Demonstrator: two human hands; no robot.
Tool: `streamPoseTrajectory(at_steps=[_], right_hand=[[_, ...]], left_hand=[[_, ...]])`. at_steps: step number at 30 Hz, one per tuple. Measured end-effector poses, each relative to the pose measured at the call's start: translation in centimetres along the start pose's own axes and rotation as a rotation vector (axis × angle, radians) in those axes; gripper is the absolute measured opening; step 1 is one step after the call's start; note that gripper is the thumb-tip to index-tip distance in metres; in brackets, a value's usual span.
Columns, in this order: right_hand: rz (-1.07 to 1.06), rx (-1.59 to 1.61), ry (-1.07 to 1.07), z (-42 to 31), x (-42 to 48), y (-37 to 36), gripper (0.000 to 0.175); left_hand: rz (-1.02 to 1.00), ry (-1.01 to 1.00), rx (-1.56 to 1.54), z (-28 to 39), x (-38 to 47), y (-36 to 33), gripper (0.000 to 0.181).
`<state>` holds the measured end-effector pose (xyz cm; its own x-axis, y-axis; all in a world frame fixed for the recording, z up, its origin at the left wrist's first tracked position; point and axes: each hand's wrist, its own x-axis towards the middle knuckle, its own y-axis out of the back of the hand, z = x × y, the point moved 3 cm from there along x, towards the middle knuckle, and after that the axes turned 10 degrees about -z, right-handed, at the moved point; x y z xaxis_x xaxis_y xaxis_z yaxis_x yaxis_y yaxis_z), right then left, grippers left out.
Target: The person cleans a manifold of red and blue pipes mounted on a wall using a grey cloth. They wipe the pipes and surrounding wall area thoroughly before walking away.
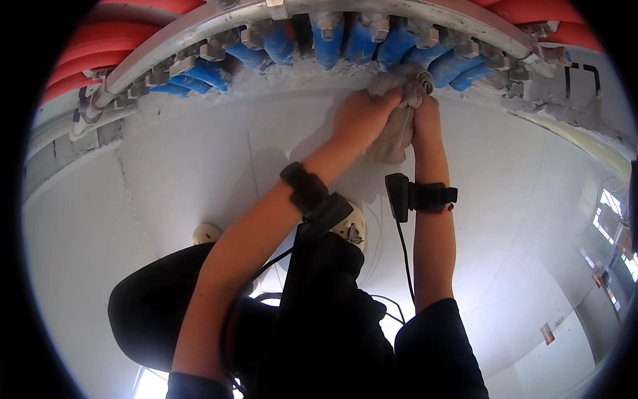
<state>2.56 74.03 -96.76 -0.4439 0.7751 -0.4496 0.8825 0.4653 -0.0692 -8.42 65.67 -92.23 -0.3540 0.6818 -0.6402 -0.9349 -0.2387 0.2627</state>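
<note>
Both hands grip one limp, greyish-beige piece of fabric, perhaps a small bag or sleeve. My left hand is closed on its upper left side, thumb towards the bunched middle. Closed on the upper right side is my right hand; its fingertips are partly hidden. The fabric's lower end hangs free between the wrists. A blurred whitish part of the bundle reaches up near a row of blue tubes. I cannot tell whether it touches them.
A curved-looking metal pipe with several metal fittings runs above the tubes. Red hoses lie beyond. White fluff or dust coats the ledge of a white surface. Black devices with cables are strapped to both wrists.
</note>
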Motion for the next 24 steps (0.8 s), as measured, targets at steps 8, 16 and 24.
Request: streamPoseTrajectory(at_steps=[8, 16, 24], right_hand=[[0.039, -0.297, -0.052, 6.6, 3.4, 2.3, 0.03], [0.024, -0.351, 0.147, -1.0, -1.5, 1.8, 0.027], [0.029, 0.446, -0.019, 1.3, 1.3, 1.0, 0.028]], left_hand=[[-0.054, 0.097, 0.028, 0.1, 0.3, -0.2, 0.06], [-0.09, -0.1, -0.059, 1.9, -2.6, -0.3, 0.062], [-0.105, -0.034, 0.135, 3.1, 0.4, -0.2, 0.058]])
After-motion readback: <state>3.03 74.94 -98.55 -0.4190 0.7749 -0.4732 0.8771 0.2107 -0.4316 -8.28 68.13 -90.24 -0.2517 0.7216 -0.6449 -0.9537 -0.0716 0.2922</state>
